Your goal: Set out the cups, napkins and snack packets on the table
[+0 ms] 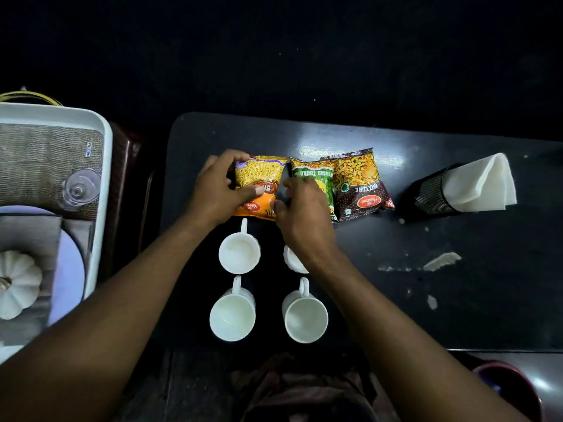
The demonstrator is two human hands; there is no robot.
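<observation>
Three snack packets lie in a row on the black table (380,300): an orange one (264,175), a green one (316,175) and a brown one (359,184). My left hand (219,190) grips the orange packet's left side. My right hand (300,214) pinches that packet's right edge and covers part of the green packet. Several white cups stand in two rows below: far left (239,253), far right (293,259) half hidden by my right wrist, near left (232,313), near right (305,315). White napkins (484,181) stick out of a black mesh holder (431,193) at the right.
A white tray (103,184) at the left holds a woven mat, an upturned glass (80,188), a plate and a white pumpkin-shaped piece (18,284). Pale scuffs mark the table's right part. A dark red bowl (508,388) sits at the lower right.
</observation>
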